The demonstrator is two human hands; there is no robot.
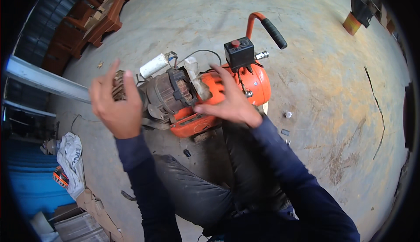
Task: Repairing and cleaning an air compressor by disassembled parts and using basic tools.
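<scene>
An orange air compressor (261, 82) stands on the floor in front of my knees. Its grey motor (162, 94) has an uncovered end showing copper windings. A dirty whitish plastic piece (192, 72) stands upright against that end. Around the motor's left end is my left hand (116, 108), fingers spread and raised, holding nothing; it partly hides the finned metal cylinder head (118, 86). My right hand (234, 102) is open beside the plastic piece, thumb and fingers apart; whether a fingertip touches it I cannot tell. A white cylindrical capacitor (154, 66) lies at the motor's far side on wires.
Above the tank sit a black pressure switch (239, 53) with a red knob and a black-gripped handle (274, 33). Small loose parts (288, 114) lie on the floor at right. A metal post (48, 78) crosses at left; wooden furniture (103, 19) stands behind it.
</scene>
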